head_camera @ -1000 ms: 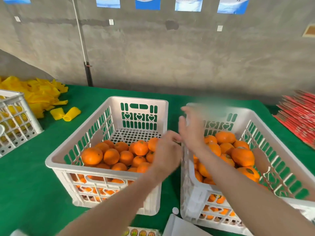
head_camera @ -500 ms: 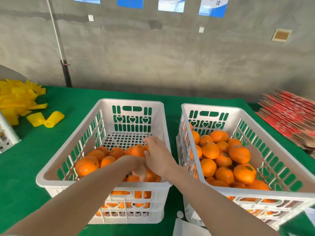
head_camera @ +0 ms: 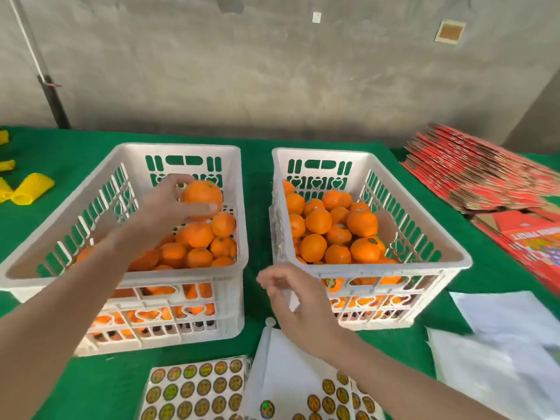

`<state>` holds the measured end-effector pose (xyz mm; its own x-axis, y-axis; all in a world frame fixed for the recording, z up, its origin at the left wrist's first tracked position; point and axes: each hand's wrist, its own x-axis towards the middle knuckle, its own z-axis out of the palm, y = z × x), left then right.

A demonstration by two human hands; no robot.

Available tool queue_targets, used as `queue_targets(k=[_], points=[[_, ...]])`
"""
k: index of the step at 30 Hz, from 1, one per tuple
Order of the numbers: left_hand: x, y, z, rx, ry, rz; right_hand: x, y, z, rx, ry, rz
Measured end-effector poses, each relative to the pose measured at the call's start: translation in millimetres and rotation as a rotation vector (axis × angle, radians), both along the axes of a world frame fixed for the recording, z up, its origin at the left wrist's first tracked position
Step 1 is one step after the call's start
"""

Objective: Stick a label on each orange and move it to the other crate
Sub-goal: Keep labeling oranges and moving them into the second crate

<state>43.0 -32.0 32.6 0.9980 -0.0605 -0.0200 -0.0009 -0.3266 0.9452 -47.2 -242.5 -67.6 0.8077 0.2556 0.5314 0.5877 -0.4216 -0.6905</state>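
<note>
Two white plastic crates stand side by side on a green cloth, both holding several oranges. My left hand (head_camera: 169,204) grips one orange (head_camera: 202,196) and holds it up above the pile in the left crate (head_camera: 127,274). My right hand (head_camera: 295,304) hovers in front of the right crate (head_camera: 436,234), fingers curled loosely with nothing visible in them. Below it lie sheets of round labels (head_camera: 194,389), one on the left and one (head_camera: 333,395) partly peeled on the right.
Blank white backing sheets (head_camera: 509,344) lie at the right front. A stack of flat red cartons (head_camera: 485,177) lies at the far right. Yellow foam sleeves (head_camera: 30,189) lie at the left edge. A grey wall stands behind the table.
My left hand has lifted one orange out of the left crate's pile. My right hand has pulled back from that crate toward the label sheets. The view has tilted down.
</note>
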Motion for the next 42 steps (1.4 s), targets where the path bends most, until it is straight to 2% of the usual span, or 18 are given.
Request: queue_targets(k=[3, 6, 8, 11, 17, 23, 30, 33, 38, 42], points=[[-39, -9, -3, 0.026, -0.108, -0.1, -26, -49, -41, -0.194, 0.287, -0.004], [-88, -45, -29, -0.163, -0.013, -0.261, -38, -75, -79, -0.436, 0.497, 0.034], [-114, -71, -63, -0.274, 0.189, -0.232, -43, -73, -96, -0.501, 0.495, 0.075], [-139, -93, -118, -0.282, 0.461, -0.071, -47, -57, -110, -0.483, 0.49, 0.1], [-148, -86, -179, -0.251, 0.736, 0.053, -54, -41, -116, -0.435, 0.521, 0.12], [-144, -87, -191, -0.366, 0.769, 0.045, -57, -43, -129, -0.444, 0.536, 0.096], [-147, -101, -197, -0.386, 0.849, 0.028, -52, -59, -140, -0.527, 0.541, 0.031], [-149, -105, -199, -0.407, 0.898, 0.024, -55, -61, -145, -0.477, 0.547, -0.019], [-149, -110, -202, -0.661, 0.908, 0.113, -66, -64, -145, -0.306, 0.47, -0.018], [-148, -118, -206, -0.76, 0.886, 0.189, -74, -68, -145, -0.236, 0.404, 0.02]])
